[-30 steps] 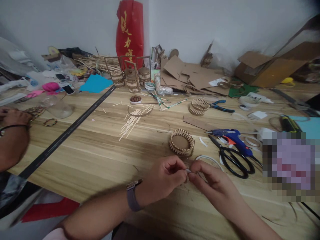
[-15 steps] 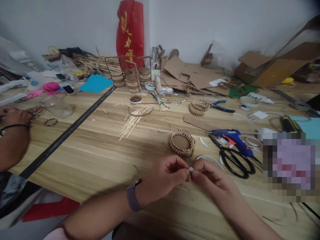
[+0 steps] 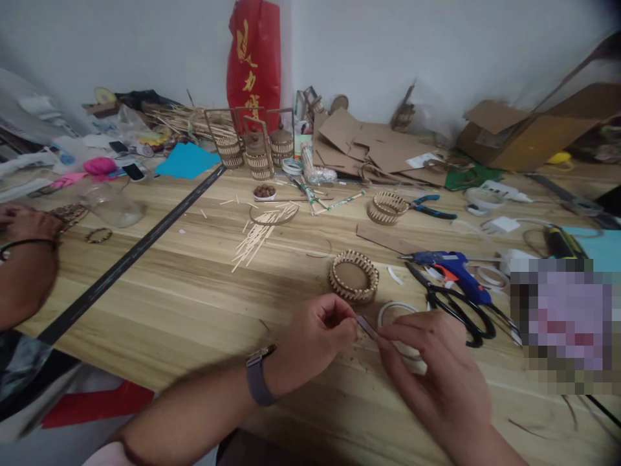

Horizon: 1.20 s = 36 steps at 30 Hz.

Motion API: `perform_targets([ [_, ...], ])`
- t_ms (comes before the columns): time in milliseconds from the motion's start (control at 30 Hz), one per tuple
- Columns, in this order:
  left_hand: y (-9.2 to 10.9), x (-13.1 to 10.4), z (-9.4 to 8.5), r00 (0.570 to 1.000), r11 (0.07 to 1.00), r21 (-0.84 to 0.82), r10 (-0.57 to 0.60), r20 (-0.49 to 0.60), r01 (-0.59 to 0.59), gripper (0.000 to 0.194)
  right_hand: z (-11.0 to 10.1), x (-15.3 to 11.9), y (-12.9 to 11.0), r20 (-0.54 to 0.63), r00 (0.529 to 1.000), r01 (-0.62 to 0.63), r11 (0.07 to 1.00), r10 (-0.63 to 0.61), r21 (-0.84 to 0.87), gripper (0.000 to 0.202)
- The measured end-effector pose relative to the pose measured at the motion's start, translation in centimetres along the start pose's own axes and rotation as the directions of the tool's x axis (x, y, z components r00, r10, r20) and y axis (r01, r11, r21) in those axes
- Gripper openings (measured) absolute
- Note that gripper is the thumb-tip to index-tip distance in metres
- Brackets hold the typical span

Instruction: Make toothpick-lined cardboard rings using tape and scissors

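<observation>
My left hand (image 3: pixel 323 340), with a watch on its wrist, is closed in a pinch on one end of a short, thin greyish strip (image 3: pixel 367 327). The other end sits between the thumb and forefinger of my right hand (image 3: pixel 434 362), also pinched. Partly behind the right fingers lies a white ring like a tape roll (image 3: pixel 388 313). Just beyond both hands stands a round basket of small wooden sticks (image 3: pixel 353 277) with a brown base. Black-handled scissors (image 3: pixel 468 310) and a blue glue gun (image 3: pixel 449 264) lie to the right.
Loose pale sticks (image 3: pixel 259 236) are scattered mid-table. Farther back are a second stick ring (image 3: pixel 387 207), pliers (image 3: pixel 431 207), handled mini baskets (image 3: pixel 257 158) and cardboard sheets (image 3: pixel 369 142). At left, another person's hand (image 3: pixel 32 223) rests near a clear jar (image 3: pixel 114 206).
My right hand has moved right and turned, drawing away from the left. More of the strip shows between them, and the white ring is more exposed. The left hand shifted slightly left.
</observation>
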<state>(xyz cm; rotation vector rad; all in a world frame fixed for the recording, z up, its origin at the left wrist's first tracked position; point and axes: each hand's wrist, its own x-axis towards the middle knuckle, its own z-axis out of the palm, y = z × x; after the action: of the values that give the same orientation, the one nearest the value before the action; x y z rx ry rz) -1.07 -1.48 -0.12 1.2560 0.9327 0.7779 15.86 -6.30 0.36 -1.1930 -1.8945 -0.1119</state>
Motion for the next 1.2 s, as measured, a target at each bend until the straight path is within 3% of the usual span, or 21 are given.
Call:
perform_targets([
  [67, 0.26, -0.11, 0.08, 1.0, 0.998, 0.055, 0.016, -0.024, -0.015, 0.003, 0.08, 0.08, -0.26, 0.006, 0.999, 0.05, 0.994, -0.05, -0.098, 0.008],
  [167, 0.51, -0.36, 0.14, 0.997, 0.987, 0.15, 0.069, -0.041, -0.062, 0.003, 0.53, 0.08, -0.52, 0.028, 0.999, 0.025, 0.988, -0.021, -0.151, 0.008],
  [500, 0.47, -0.82, 0.07, 0.95, 0.869, 0.406, 0.313, -0.011, -0.282, 0.004, 0.85, -0.27, -0.38, 0.102, 0.994, -0.04, 0.996, 0.048, -0.081, 0.012],
  [633, 0.48, -0.91, 0.09, 0.922, 0.808, 0.475, 0.386, 0.018, -0.348, 0.007, 0.85, -0.2, -0.47, 0.08, 0.996, -0.021, 0.996, 0.027, -0.081, 0.012],
  [900, 0.02, -0.88, 0.13, 0.894, 0.754, 0.518, 0.446, 0.05, -0.405, 0.01, 0.74, 0.0, -0.69, 0.072, 0.997, 0.039, 0.992, -0.031, -0.118, 0.013],
  [1200, 0.14, -0.88, 0.08, 0.885, 0.749, 0.506, 0.462, 0.064, -0.427, 0.01, 0.57, -0.13, -0.14, 0.138, 0.99, -0.014, 0.999, 0.02, -0.043, 0.012],
])
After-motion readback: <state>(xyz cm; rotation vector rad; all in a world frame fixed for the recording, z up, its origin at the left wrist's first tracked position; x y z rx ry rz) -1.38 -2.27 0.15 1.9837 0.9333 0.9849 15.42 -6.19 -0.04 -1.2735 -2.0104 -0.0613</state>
